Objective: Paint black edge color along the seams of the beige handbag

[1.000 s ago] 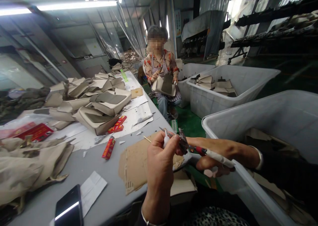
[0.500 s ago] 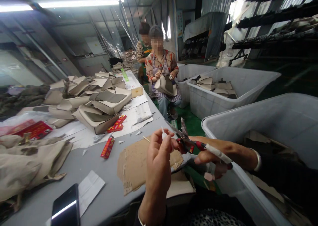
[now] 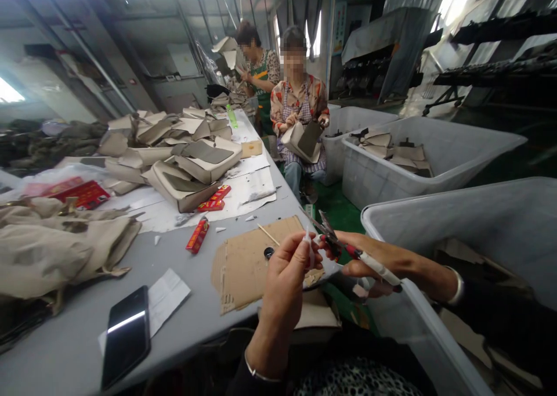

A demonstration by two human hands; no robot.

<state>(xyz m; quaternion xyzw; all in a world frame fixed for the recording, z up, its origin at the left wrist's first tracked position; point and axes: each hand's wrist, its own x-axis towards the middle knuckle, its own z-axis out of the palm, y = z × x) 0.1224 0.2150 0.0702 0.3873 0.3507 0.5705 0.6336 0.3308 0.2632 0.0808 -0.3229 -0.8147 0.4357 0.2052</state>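
My left hand [image 3: 289, 268] pinches a small white pointed nozzle [image 3: 307, 236], its tip upward; whatever sits below it is mostly hidden by my fingers. In my right hand [image 3: 378, 262] is a pair of scissors [image 3: 333, 242] with red handles, one wrapped in white. The scissors' blades are apart and point up, close to the nozzle; whether they touch it I cannot tell. Below my hands on the table lies a worn piece of cardboard [image 3: 243, 268], bearing a small black round cap [image 3: 268, 253] and a thin wooden stick [image 3: 268, 234].
On the grey table [image 3: 174, 338] are a phone [image 3: 126, 335], red boxes [image 3: 198, 235], small white cones and a pile of beige pieces [image 3: 187, 193]. White bins [image 3: 435, 195] stand to the right. Two people work beyond, one seated person [image 3: 300, 114] holding a beige piece.
My view has shifted, and the black cap beside my left hand has come into sight. The nozzle and scissors are closer together. The farther person now stands more in view.
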